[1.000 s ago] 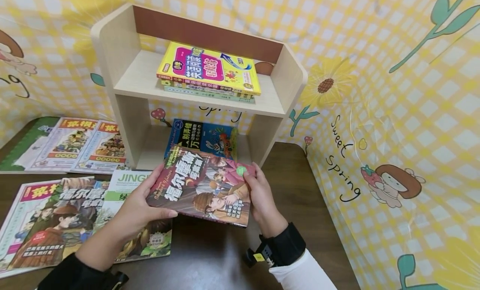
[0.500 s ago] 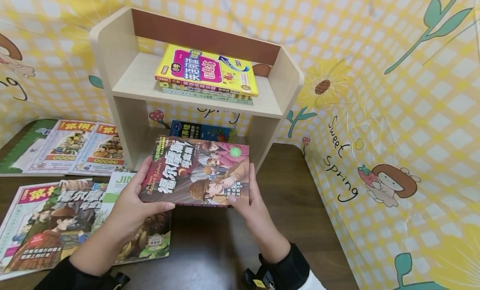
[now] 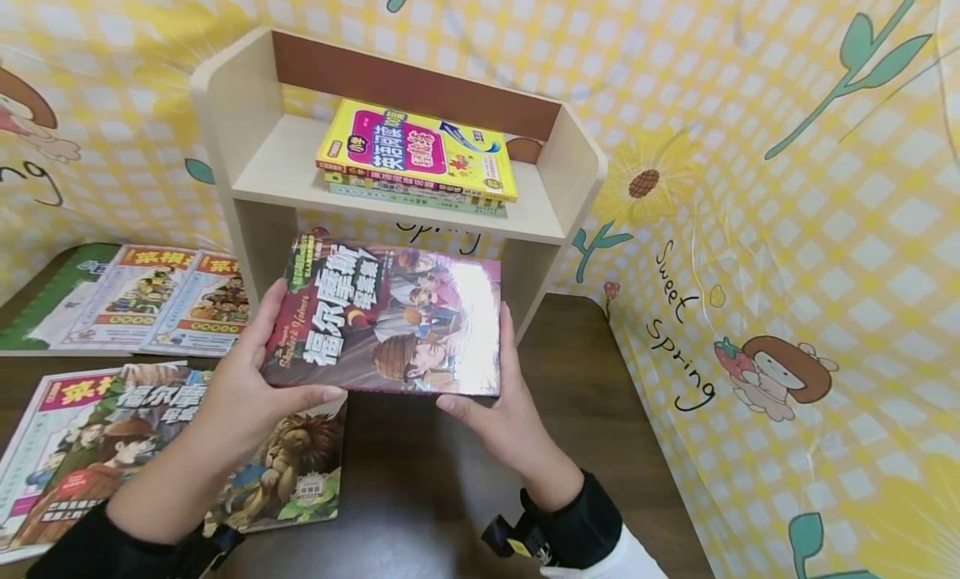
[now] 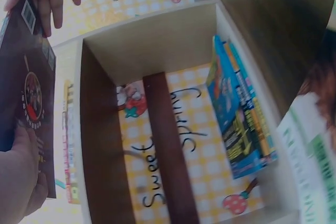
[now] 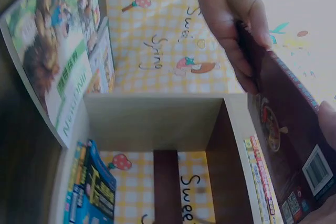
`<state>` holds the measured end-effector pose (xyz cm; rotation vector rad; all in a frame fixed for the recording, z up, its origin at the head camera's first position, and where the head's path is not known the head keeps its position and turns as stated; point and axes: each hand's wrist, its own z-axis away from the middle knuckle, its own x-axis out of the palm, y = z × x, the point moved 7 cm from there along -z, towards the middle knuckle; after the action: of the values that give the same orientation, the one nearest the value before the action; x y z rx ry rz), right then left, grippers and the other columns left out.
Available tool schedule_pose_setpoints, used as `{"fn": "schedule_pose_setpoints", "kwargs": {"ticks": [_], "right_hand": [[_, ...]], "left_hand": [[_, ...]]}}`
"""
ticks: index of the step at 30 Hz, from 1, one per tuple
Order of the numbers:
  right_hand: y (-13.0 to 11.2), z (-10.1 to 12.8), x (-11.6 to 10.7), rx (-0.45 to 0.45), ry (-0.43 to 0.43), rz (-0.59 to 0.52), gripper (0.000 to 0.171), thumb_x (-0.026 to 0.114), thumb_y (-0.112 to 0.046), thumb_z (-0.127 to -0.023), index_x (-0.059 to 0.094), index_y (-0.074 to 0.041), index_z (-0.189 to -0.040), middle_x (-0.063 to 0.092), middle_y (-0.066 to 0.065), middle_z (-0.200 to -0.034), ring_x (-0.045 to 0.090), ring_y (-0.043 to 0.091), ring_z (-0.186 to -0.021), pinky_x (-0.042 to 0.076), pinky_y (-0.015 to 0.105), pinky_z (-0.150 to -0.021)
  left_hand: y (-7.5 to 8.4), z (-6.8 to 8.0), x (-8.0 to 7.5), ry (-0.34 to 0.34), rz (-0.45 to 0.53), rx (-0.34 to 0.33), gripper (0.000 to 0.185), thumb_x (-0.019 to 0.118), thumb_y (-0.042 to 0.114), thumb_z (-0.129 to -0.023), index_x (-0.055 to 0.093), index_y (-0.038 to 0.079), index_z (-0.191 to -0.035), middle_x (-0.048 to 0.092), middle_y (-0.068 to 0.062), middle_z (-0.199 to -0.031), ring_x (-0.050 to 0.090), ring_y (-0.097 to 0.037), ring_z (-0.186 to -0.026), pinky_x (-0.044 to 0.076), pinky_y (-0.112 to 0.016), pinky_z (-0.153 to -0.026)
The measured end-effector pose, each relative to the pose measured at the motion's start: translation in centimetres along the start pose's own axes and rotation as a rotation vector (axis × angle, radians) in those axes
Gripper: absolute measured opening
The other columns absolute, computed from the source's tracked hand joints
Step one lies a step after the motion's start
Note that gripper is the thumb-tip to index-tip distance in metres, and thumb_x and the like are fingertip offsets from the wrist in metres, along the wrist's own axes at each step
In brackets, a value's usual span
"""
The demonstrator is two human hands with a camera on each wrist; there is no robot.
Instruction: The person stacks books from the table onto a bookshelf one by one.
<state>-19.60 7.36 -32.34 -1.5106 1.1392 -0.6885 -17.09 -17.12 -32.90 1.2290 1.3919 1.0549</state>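
Note:
Both hands hold up a dark red comic book (image 3: 390, 316), which hangs level in front of the wooden shelf (image 3: 225, 96). My left hand (image 3: 258, 371) grips its left edge with the thumb on the cover. My right hand (image 3: 487, 396) grips its lower right corner. In the left wrist view the book's back (image 4: 26, 93) shows at the left. In the right wrist view the barcoded back cover (image 5: 289, 145) shows at the right. A stack topped by a yellow book (image 3: 416, 150) lies on the upper shelf. Blue books (image 4: 236, 119) lie in the lower compartment, hidden in the head view.
Several magazines (image 3: 135, 287) lie flat on the dark table (image 3: 600, 379) at the left. A lion-cover book (image 3: 292, 462) and another comic (image 3: 97, 446) lie nearer me. A yellow checked backdrop (image 3: 750, 229) closes the back and right.
The comic book has risen from near the table to the height of the lower compartment's opening and now covers it. My right hand slid from the right edge to the lower right corner.

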Motion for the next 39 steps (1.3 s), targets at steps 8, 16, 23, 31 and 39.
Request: {"fn": "schedule_pose_setpoints", "kwargs": {"ticks": [8,16,23,31,39], "right_hand": [[-2.2,-3.4,-1.1,-0.068,-0.008,0.059,0.112,0.077,-0.023,-0.083,-0.009,-0.03,-0.154,0.0,-0.005,-0.161,0.012,0.014,-0.145,0.021,0.044,-0.116],[-4.4,-6.1,-1.9,-0.129,-0.018,0.058,0.121,0.074,-0.055,-0.073,-0.01,-0.026,-0.154,0.002,-0.007,-0.161,0.011,0.01,-0.145,0.019,0.043,-0.117],[-5.1,-9.1,-3.0,-0.024,0.031,0.038,0.105,0.073,-0.032,-0.086,-0.006,-0.035,-0.154,0.006,-0.007,-0.161,0.012,0.009,-0.144,0.012,0.042,-0.117],[-4.5,-11.0,-3.5,0.105,0.104,0.052,0.097,0.068,-0.019,-0.091,-0.004,-0.027,-0.156,0.004,-0.002,-0.162,0.006,0.016,-0.147,0.015,0.041,-0.117],[-4.2,-11.6,-4.0,0.157,0.171,0.107,0.093,0.07,-0.026,-0.09,0.004,-0.027,-0.156,0.009,0.0,-0.162,0.007,0.016,-0.147,0.013,0.04,-0.118]], "left_hand": [[3.6,-2.6,-0.5,0.001,-0.01,0.072,0.111,0.078,0.006,-0.08,0.002,0.039,-0.154,0.022,-0.015,-0.156,0.041,-0.026,-0.128,0.047,-0.01,-0.085],[6.3,-4.9,-1.0,0.012,0.018,0.093,0.113,0.078,0.003,-0.079,0.0,0.036,-0.154,0.016,-0.009,-0.159,0.032,-0.025,-0.133,0.044,-0.008,-0.088],[8.1,-8.0,-1.3,0.015,0.018,0.039,0.116,0.079,0.004,-0.078,-0.004,0.034,-0.154,0.006,-0.001,-0.162,0.021,-0.021,-0.143,0.035,-0.026,-0.108],[7.9,-10.1,-1.2,0.011,-0.006,-0.064,0.116,0.078,0.014,-0.081,-0.011,0.029,-0.154,0.002,-0.003,-0.163,0.018,-0.024,-0.144,0.024,-0.038,-0.116],[8.0,-11.3,-1.0,0.005,0.018,-0.076,0.115,0.077,0.009,-0.082,-0.011,0.023,-0.155,0.008,-0.007,-0.162,0.023,-0.024,-0.142,0.026,-0.038,-0.116]]}}
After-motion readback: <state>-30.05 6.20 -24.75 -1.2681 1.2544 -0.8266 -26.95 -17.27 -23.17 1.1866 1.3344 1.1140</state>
